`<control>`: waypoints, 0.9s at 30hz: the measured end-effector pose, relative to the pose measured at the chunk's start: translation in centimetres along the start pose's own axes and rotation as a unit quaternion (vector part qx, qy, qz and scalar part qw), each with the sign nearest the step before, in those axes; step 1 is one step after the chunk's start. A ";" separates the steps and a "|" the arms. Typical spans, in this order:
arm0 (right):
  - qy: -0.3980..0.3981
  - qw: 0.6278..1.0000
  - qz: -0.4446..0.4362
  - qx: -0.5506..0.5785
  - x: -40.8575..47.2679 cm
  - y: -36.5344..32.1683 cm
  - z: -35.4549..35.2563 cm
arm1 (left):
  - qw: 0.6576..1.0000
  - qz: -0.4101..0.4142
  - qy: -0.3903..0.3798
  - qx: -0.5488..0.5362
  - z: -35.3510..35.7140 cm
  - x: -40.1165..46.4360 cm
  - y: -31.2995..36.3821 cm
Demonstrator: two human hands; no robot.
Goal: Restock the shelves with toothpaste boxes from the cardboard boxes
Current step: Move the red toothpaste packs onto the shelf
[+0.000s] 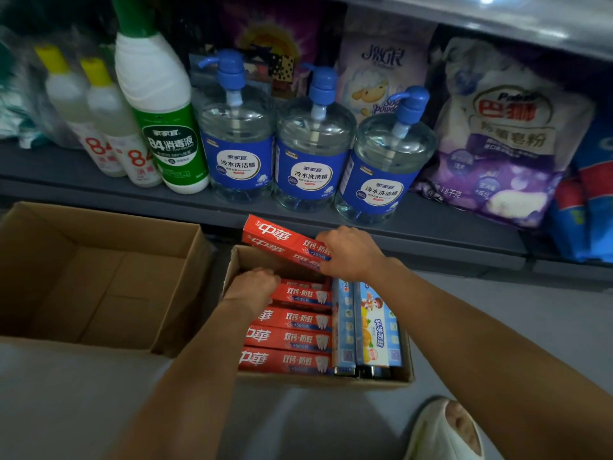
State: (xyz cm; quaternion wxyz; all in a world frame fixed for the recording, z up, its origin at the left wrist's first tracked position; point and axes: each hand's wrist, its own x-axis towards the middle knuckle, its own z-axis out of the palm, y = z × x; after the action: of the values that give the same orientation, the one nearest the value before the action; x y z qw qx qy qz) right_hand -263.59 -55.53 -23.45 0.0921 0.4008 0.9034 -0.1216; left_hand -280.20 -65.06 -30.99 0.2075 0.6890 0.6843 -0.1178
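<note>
Right hand grips 1 red toothpaste box (white lettering); left hand unclear.

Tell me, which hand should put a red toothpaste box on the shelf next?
Probably the right hand: it already grips a red toothpaste box raised above the smaller cardboard box, close under the shelf. The left hand is down among the packed boxes.

The red toothpaste boxes read 中華, 双钙·防蛀 and +50%. The green-labelled bottle says 家家宜 84消毒液; the yellow-capped bottles show a red 84. Each blue pump bottle reads 家家宜 冷水洗洁精. The purple bag shows 巴狮 and 18千克.
</note>
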 end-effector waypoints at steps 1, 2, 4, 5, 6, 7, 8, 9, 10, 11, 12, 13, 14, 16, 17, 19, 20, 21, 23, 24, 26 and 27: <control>0.001 1.000 0.002 -0.005 -0.1 0.0 -0.1 | 1.000 0.001 -0.005 0.004 -0.2 -0.2 0.1; 0.002 1.000 0.002 -0.009 -0.2 0.1 -0.3 | 1.000 0.001 -0.008 0.007 -0.4 -0.4 0.2; 0.000 1.000 0.005 -0.014 -0.6 0.1 -0.8 | 1.000 0.008 -0.006 0.011 -1.0 -1.1 0.4; 0.000 1.000 0.007 -0.016 -0.8 0.0 -1.2 | 1.000 0.010 -0.002 0.010 -1.4 -1.5 0.5; 0.003 1.000 0.010 -0.021 -1.1 -0.1 -1.5 | 1.000 0.011 0.002 0.007 -1.9 -2.0 0.7; 0.009 1.000 0.013 -0.027 -1.5 -0.2 -2.0 | 1.000 0.011 0.008 0.004 -2.4 -2.6 0.8; 0.017 0.999 0.014 -0.033 -1.9 -0.3 -2.5 | 1.000 0.012 0.014 0.001 -3.1 -3.2 1.0; 0.024 0.999 0.015 -0.039 -2.4 -0.5 -3.2 | 1.000 0.013 0.022 -0.002 -3.8 -3.9 1.2; 0.030 0.998 0.016 -0.044 -2.9 -0.7 -3.8 | 0.999 0.013 0.029 -0.007 -4.6 -4.6 1.4; 0.035 0.998 0.017 -0.045 -3.5 -0.9 -4.6 | 0.999 0.013 0.036 -0.013 -5.6 -5.4 1.5; 0.042 0.998 0.016 -0.043 -4.1 -1.1 -5.4 | 0.999 0.014 0.040 -0.021 -6.6 -6.2 1.7; 0.049 0.998 0.015 -0.044 -4.7 -1.3 -6.3 | 0.998 0.016 0.045 -0.029 -7.5 -7.1 1.8; 0.060 0.997 0.013 -0.048 -5.3 -1.5 -7.1 | 0.998 0.020 0.054 -0.034 -8.5 -8.0 1.9; 0.076 0.996 0.012 -0.050 -6.6 -1.9 -9.1 | 0.996 0.030 0.073 -0.038 -10.5 -9.9 2.1; 0.078 0.996 0.014 -0.049 -7.3 -2.2 -10.2 | 0.995 0.033 0.082 -0.039 -11.4 -11.0 2.2; 0.078 0.995 0.022 -0.050 -8.6 -2.7 -12.4 | 0.994 0.035 0.097 -0.035 -13.4 -12.9 2.4; 0.082 0.995 0.026 -0.054 -9.3 -3.0 -13.5 | 0.993 0.036 0.104 -0.032 -14.4 -13.9 2.5; 0.087 0.994 0.029 -0.059 -9.9 -3.3 -14.7 | 0.993 0.035 0.110 -0.029 -15.3 -14.8 2.6; 0.097 0.993 0.027 -0.066 -11.3 -3.9 -16.9 | 0.991 0.037 0.128 -0.025 -17.0 -16.6 2.7; 0.100 0.992 0.025 -0.071 -12.0 -4.2 -18.2 | 0.989 0.040 0.140 -0.023 -18.0 -17.5 2.8; 0.096 0.992 0.020 -0.072 -13.2 -4.7 -20.5 | 0.987 0.044 0.155 -0.023 -19.9 -19.1 3.0; 0.098 0.992 0.021 -0.072 -13.8 -5.0 -21.9 | 0.985 0.046 0.166 -0.021 -21.1 -20.0 3.1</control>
State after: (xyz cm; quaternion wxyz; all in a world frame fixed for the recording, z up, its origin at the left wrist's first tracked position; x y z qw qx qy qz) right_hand -259.66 -62.04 1.78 0.0342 0.4222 0.9057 -0.0142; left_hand -280.36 -73.42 -3.04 0.1102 0.7251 0.6794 0.0220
